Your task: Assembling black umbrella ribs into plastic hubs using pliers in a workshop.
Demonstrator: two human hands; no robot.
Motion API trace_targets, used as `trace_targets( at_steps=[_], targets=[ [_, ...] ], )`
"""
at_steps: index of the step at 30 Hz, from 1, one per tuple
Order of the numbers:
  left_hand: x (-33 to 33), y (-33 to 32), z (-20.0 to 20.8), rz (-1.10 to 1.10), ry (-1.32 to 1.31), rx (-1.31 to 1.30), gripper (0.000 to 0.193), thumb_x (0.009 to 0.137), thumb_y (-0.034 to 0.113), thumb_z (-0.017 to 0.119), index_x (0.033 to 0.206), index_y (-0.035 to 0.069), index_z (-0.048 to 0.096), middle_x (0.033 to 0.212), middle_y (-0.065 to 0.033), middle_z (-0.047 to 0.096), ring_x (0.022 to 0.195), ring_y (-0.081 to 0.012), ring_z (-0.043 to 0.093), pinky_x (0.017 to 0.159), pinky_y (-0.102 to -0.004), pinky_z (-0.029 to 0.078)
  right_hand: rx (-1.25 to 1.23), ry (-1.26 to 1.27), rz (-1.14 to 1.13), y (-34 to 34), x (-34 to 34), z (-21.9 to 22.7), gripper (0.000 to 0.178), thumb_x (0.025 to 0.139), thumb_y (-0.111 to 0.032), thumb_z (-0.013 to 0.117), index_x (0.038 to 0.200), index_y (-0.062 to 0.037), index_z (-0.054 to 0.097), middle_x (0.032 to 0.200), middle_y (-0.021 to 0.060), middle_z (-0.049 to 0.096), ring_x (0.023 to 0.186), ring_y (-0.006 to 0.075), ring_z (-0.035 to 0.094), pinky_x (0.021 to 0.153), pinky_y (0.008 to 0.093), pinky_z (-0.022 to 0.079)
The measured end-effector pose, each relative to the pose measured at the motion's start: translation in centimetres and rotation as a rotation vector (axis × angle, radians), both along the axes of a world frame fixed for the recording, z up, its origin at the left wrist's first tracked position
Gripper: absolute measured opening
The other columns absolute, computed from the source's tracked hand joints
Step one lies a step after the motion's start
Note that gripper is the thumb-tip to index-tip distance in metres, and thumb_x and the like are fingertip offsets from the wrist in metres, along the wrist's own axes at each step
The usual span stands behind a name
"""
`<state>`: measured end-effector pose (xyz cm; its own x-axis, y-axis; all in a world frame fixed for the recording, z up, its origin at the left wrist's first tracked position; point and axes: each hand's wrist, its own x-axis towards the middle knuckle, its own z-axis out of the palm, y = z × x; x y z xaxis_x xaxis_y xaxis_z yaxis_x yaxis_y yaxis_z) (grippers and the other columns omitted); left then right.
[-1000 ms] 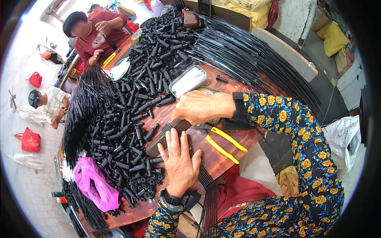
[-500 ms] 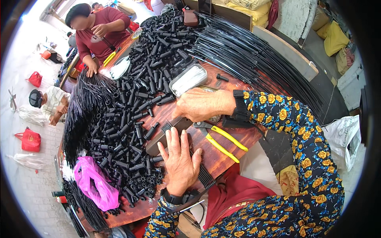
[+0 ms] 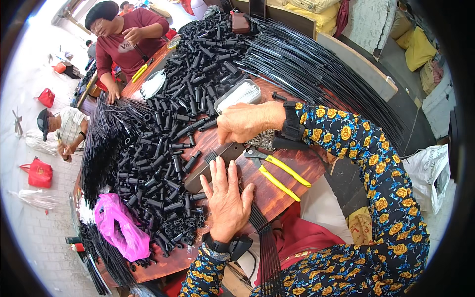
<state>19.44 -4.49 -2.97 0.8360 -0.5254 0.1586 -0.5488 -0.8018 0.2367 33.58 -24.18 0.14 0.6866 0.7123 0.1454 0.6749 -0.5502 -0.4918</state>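
Observation:
My left hand [image 3: 230, 200] lies flat with its fingers stretched out, pressing on several thin black rods [image 3: 261, 225] and a brown block [image 3: 199, 179]. The rods run side by side under the palm, their tips just past the fingertips and their other ends hanging over the table edge toward my lap. Above the block's far end is my right hand [image 3: 251, 121], its fingers bent together; what they hold, if anything, is hidden. Yellow-handled pliers [image 3: 278, 180] rest right of the block. Small silvery pieces [image 3: 262, 139] show beneath my right wrist.
Loose black tubular parts [image 3: 193, 94] cover the table's left and middle. Long black rods [image 3: 316, 64] lie at the far right. A clear box of white strips [image 3: 241, 96] stands beyond my right hand. A pink bag [image 3: 118, 225] sits left; a co-worker [image 3: 131, 47] sits across the table.
The black rods under my left hand now reach down over the table edge toward my lap. My right hand has moved slightly up and left, away from the rod tips.

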Motion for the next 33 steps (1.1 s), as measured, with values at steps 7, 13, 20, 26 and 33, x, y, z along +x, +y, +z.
trace_targets(
  at_steps=[7, 13, 20, 26, 33],
  targets=[
    [0.0, 0.0, -0.1, -0.013, -0.013, -0.019, 0.064, 0.093, 0.034, 0.055, 0.144, -0.001, 0.037, 0.153, -0.0264, 0.023, 0.145, -0.0395, 0.016, 0.116, -0.0554, 0.005, -0.020, 0.088, -0.019, 0.3, -0.2, 0.0, 0.033, 0.068, 0.001, 0.058, 0.096, -0.0056, 0.075, 0.089, 0.0160, 0.072, 0.084, 0.0300, 0.070, 0.076, 0.0376, 0.054],
    [0.2, 0.2, -0.3, -0.014, -0.051, -0.014, 0.066, 0.092, 0.037, 0.056, 0.143, 0.000, 0.037, 0.152, -0.0250, 0.026, 0.144, -0.0392, 0.020, 0.115, -0.0574, 0.009, -0.038, 0.058, 0.032, 0.4, 0.5, 0.0, 0.025, 0.077, -0.009, 0.064, 0.099, -0.0067, 0.074, 0.084, 0.0171, 0.071, 0.080, 0.0325, 0.068, 0.072, 0.0412, 0.052],
    [0.1, 0.2, -0.4, -0.016, -0.027, -0.048, 0.063, 0.093, 0.033, 0.056, 0.143, -0.001, 0.039, 0.153, -0.0258, 0.025, 0.145, -0.0392, 0.018, 0.116, -0.0555, 0.006, 0.028, 0.114, 0.020, 1.1, 0.0, -0.2, 0.025, 0.076, -0.008, 0.061, 0.098, -0.0064, 0.074, 0.084, 0.0176, 0.071, 0.080, 0.0336, 0.068, 0.072, 0.0417, 0.052],
    [0.0, 0.3, -0.4, -0.020, -0.037, -0.075, 0.063, 0.092, 0.033, 0.057, 0.142, 0.001, 0.040, 0.152, -0.0253, 0.026, 0.145, -0.0389, 0.019, 0.116, -0.0553, 0.007, -0.134, 0.027, -0.051, 1.9, 0.1, 0.2, 0.023, 0.064, -0.003, 0.056, 0.078, -0.0052, 0.075, 0.072, 0.0170, 0.069, 0.071, 0.0319, 0.069, 0.065, 0.0412, 0.053],
    [0.1, 0.2, -0.3, -0.017, -0.056, -0.069, 0.063, 0.092, 0.034, 0.057, 0.143, 0.002, 0.040, 0.152, -0.0245, 0.027, 0.144, -0.0389, 0.020, 0.115, -0.0566, 0.009, -0.043, 0.192, -0.057, 2.0, -0.2, 0.8, 0.022, 0.064, -0.003, 0.058, 0.079, -0.0022, 0.074, 0.073, 0.0180, 0.069, 0.072, 0.0327, 0.069, 0.067, 0.0415, 0.054]
  ],
)
